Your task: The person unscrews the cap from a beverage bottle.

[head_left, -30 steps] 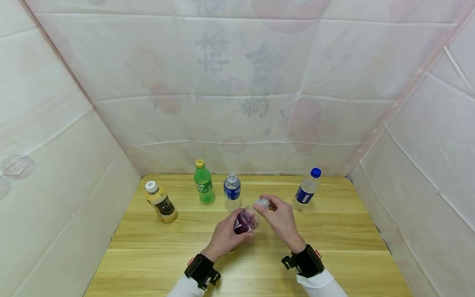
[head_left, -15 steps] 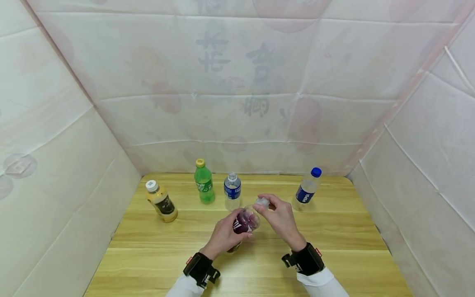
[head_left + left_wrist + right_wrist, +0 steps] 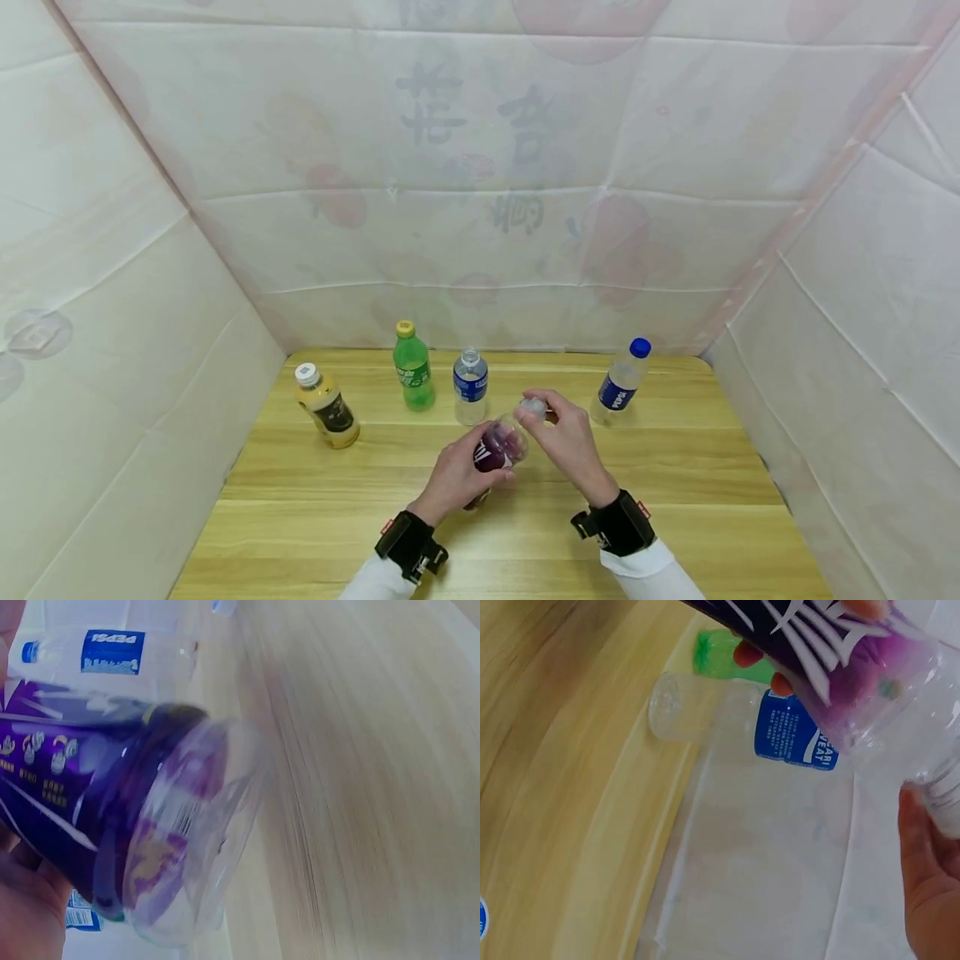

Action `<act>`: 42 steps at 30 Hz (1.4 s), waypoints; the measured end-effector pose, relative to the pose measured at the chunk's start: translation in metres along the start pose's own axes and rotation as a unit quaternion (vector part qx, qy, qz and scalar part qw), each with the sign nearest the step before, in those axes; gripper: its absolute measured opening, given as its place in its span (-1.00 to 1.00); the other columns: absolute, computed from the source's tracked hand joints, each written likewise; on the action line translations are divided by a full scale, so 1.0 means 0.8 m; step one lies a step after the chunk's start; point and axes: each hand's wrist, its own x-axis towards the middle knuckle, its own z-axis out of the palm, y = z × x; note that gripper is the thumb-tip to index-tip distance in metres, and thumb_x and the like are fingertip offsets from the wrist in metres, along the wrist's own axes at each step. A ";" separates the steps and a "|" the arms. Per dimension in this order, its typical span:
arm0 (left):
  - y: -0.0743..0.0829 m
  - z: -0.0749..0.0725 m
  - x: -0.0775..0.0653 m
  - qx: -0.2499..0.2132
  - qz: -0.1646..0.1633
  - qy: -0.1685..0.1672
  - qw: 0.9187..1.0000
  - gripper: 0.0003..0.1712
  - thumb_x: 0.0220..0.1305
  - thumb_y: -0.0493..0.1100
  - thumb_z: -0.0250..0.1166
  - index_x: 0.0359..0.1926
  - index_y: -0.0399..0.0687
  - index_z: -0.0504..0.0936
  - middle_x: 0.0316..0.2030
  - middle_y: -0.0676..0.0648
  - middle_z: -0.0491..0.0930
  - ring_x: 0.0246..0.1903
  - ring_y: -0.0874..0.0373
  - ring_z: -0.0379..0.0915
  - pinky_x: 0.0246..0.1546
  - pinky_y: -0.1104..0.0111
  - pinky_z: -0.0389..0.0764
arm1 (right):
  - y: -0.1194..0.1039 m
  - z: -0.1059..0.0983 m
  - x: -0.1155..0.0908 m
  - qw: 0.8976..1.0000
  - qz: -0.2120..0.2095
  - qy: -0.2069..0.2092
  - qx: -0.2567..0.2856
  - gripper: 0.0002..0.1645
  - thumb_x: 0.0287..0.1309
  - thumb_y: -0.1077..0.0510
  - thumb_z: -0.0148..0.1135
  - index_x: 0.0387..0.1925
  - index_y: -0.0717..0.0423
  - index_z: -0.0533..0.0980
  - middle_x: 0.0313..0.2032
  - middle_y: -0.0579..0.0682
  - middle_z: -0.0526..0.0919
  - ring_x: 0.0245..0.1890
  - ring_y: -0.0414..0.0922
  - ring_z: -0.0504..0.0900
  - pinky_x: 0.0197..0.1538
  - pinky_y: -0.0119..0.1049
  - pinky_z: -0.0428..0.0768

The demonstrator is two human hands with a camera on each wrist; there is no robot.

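In the head view, the left hand (image 3: 453,475) grips the purple bottle (image 3: 492,452) round its label, thumb on the near side and fingers on the far side. The bottle is tilted, its top toward the right hand (image 3: 567,437), which pinches a pale cap (image 3: 532,407) at the top end between thumb and fingers. Both wrists wear black straps (image 3: 623,525), with white sleeves (image 3: 651,573) below them. Along the back of the wooden counter (image 3: 675,500) stand, from left to right, a yellow bottle (image 3: 330,411), a green bottle (image 3: 412,371), a clear bottle with a blue label (image 3: 470,387) just behind the purple one, and a Pepsi bottle (image 3: 618,387). Pale cloth (image 3: 472,242) encloses the counter behind and at the sides.

In the left wrist view, the purple bottle's clear base is close to the camera, and part of the left hand shows at the lower left. The Pepsi bottle is beyond it.

In the right wrist view, the right hand's fingers are at the clear, ridged top of the purple bottle, partly cut off by the frame edge. Left-hand fingertips curl round the label, and the blue-labelled and green bottles stand behind.
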 end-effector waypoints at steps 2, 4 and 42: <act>0.001 0.002 0.000 0.017 0.006 0.009 1.000 -0.04 0.10 0.08 0.62 0.43 -0.13 0.41 0.24 -0.21 0.58 0.18 -0.13 0.56 0.16 -0.09 0.60 | 0.000 0.000 0.001 1.000 -0.011 0.003 -0.012 -0.65 0.30 0.07 0.40 0.04 0.15 0.66 -0.09 -0.01 0.77 -0.14 -0.12 0.72 -0.06 -0.20 0.73; 0.001 0.003 0.000 0.040 0.013 0.019 0.999 -0.04 0.10 0.08 0.62 0.43 -0.13 0.40 0.25 -0.20 0.57 0.18 -0.12 0.56 0.15 -0.09 0.60 | 0.001 0.000 0.002 0.999 -0.027 0.007 -0.033 -0.65 0.30 0.08 0.38 0.03 0.18 0.66 -0.10 0.01 0.75 -0.17 -0.11 0.71 -0.10 -0.23 0.72; -0.004 0.004 0.001 0.016 0.039 0.036 0.998 -0.08 0.06 0.06 0.64 0.39 -0.09 0.45 0.21 -0.15 0.61 0.13 -0.08 0.59 0.13 -0.09 0.59 | 0.002 -0.014 0.010 0.979 -0.103 -0.063 -0.163 -0.73 0.40 0.03 0.32 -0.17 0.17 0.54 -0.40 -0.12 0.50 -0.44 -0.24 0.45 -0.44 -0.41 0.50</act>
